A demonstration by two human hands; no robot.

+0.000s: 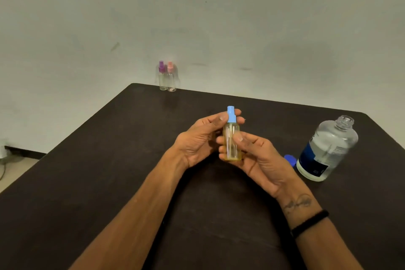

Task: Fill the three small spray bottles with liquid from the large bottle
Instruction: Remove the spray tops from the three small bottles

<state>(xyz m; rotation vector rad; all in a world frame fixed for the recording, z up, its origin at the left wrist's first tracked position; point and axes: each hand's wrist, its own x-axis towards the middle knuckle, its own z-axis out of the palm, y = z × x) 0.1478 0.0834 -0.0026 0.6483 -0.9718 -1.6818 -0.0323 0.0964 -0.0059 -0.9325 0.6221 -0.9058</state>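
Head view: both forearms cut off by the bottom edge; fingers of the left hand (197, 138) partly hidden behind the small clear spray bottle with a light blue spray top (231, 136), held upright above the dark brown table (109, 160); right hand (256, 155) wrapped round the bottle's body, thumb across its front, fingers behind — bottle base just above the palm; left thumb and fingertips pinching the blue top. Liquid level inside hard to judge through the fingers. To the right, the large clear plastic bottle with a dark blue label (326, 149), uncapped, standing on the table; blue cap (289, 158) mostly hidden behind the right hand. At the far edge — two small clear spray bottles, purple-topped (162, 76) and pink-topped (171, 78), touching, blurred.
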